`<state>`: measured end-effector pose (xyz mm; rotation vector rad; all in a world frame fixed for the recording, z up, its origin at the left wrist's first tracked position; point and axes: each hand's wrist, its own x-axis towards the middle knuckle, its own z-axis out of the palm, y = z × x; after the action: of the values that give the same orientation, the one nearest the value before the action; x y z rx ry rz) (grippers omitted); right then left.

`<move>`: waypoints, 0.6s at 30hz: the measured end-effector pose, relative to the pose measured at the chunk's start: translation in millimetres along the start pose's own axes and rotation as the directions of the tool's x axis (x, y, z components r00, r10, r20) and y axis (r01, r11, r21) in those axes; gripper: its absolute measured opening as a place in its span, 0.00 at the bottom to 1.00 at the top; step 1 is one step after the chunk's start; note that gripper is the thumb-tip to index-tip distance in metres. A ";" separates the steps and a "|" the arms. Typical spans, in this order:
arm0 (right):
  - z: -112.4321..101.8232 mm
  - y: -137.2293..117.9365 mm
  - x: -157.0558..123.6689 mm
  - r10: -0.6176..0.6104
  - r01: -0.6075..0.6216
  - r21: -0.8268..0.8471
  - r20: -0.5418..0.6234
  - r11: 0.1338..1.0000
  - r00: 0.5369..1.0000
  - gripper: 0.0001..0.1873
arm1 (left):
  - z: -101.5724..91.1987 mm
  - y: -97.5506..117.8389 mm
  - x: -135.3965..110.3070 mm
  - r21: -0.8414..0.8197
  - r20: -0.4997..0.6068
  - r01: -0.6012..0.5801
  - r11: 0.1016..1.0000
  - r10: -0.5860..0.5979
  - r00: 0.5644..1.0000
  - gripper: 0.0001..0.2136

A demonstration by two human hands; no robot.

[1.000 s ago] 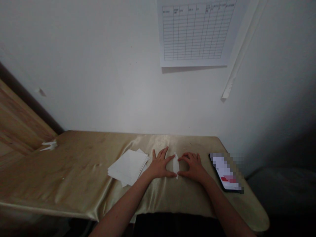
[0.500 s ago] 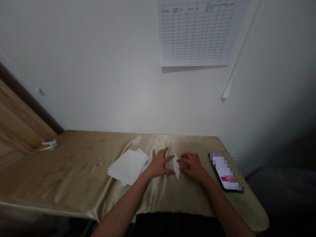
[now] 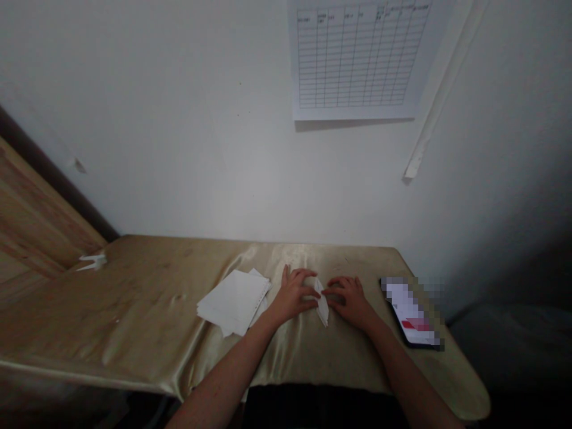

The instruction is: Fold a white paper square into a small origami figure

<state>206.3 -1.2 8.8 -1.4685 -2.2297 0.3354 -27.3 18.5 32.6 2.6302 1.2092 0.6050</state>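
Note:
A narrow folded white paper [image 3: 322, 304] lies on the gold satin cloth [image 3: 147, 316] that covers the table. My left hand [image 3: 292, 295] rests at its left side with the fingers curled, thumb and forefinger pinching the paper's edge. On the other side, my right hand [image 3: 348, 298] has bent fingers whose tips press on the folded paper.
A stack of white sheets [image 3: 232, 301] lies just left of my left hand. A phone [image 3: 411, 313] with a lit screen lies to the right near the table's edge. A small white folded piece [image 3: 92, 261] sits at the far left. A grid chart [image 3: 357, 56] hangs on the wall.
My left hand's fingers have drawn in from spread flat to a pinch on the paper. The paper's lower tip has shifted slightly to the right. My right hand stays almost still.

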 end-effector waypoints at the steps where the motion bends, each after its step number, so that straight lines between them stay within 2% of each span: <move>1: -0.3 -0.1 -0.1 -0.001 0.001 0.002 -0.001 1.000 1.000 0.14 | 0.1 0.0 0.0 -0.001 -0.007 0.004 1.000 -0.004 1.000 0.09; 5: -1.6 -1.0 -0.2 -0.011 0.011 0.015 -0.008 1.000 1.000 0.13 | -0.2 0.2 0.6 0.009 -0.027 0.035 0.999 -0.035 0.999 0.08; 12: -2.1 -5.4 1.0 -0.026 0.026 0.017 -0.009 1.000 1.000 0.14 | 0.5 -0.1 2.4 -0.005 0.000 0.119 0.993 -0.119 0.993 0.06; 18: -2.7 -11.0 3.1 -0.123 0.122 -0.012 -0.070 0.992 0.990 0.10 | 4.6 -3.9 2.9 -0.049 0.007 0.179 0.983 -0.178 0.984 0.05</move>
<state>197.7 -2.9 16.6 -1.3191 -2.2540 0.2313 -26.3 23.2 28.0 2.4468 1.3915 0.5901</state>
